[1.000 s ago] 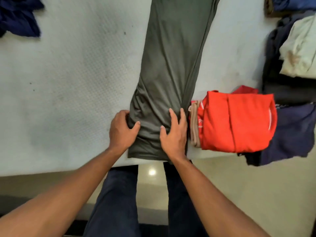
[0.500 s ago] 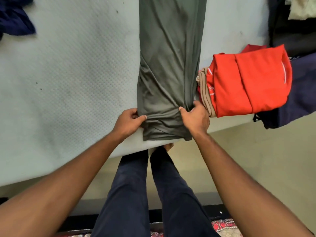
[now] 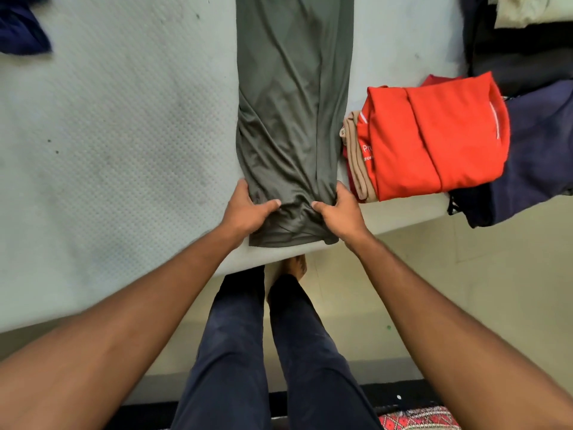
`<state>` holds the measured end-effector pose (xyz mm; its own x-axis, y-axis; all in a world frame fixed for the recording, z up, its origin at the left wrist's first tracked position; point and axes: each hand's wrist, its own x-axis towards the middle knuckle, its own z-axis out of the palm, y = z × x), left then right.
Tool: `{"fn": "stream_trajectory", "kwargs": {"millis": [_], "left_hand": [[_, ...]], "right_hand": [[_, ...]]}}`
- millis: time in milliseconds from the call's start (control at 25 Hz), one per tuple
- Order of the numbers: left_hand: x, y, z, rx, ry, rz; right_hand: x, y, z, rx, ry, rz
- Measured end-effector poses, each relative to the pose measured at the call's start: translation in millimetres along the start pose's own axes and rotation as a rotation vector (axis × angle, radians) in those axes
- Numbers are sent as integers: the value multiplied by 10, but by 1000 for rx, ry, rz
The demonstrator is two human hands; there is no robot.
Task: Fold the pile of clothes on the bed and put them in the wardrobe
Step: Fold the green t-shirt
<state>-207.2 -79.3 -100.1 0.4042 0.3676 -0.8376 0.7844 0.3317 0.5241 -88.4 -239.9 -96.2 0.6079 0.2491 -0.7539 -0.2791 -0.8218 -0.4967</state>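
Observation:
A long olive-grey garment (image 3: 291, 103) lies in a narrow strip across the pale mattress (image 3: 117, 135), running from the near edge up out of view. My left hand (image 3: 248, 209) grips its near left corner, thumb on top of the cloth. My right hand (image 3: 339, 209) grips the near right corner the same way. The cloth bunches between my thumbs. A folded stack with an orange shirt (image 3: 434, 135) on top and a tan piece (image 3: 353, 156) under it sits just right of the garment.
Unfolded dark and pale clothes (image 3: 527, 57) are heaped at the far right, and a navy piece (image 3: 533, 156) hangs over the mattress edge. Another dark blue garment (image 3: 21, 32) lies at the far left. My legs stand on a light floor (image 3: 465, 290) against the bed.
My hands went from lying on top of the garment's near end to gripping its two near corners. The view tilted down and shows more of my legs and the floor.

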Motion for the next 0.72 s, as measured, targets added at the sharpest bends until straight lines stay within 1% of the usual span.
{"fn": "stream_trajectory", "kwargs": {"millis": [80,120,240,440,520,600,720], "left_hand": [[-85,-127,90,48,17,3],[-132,-180,115,50,41,7],[-312,-313,77,-31,115,-21],[-848,-687,-33,56,89,-106],[-1102,-798,-86,32,108,-124],[-1252,-768,-158,1,163,-126],[-1257,-376,-290,-79,224,-100]], "right_hand": [[-62,40,13,-159,-19,-42],[-91,81,18,-163,-9,-50],[-278,234,97,57,4,-5],[-929,596,432,146,-26,56],[-1238,664,532,188,5,40],[-1450,613,511,262,8,-14],[-1430,288,311,335,1,-149]]}}
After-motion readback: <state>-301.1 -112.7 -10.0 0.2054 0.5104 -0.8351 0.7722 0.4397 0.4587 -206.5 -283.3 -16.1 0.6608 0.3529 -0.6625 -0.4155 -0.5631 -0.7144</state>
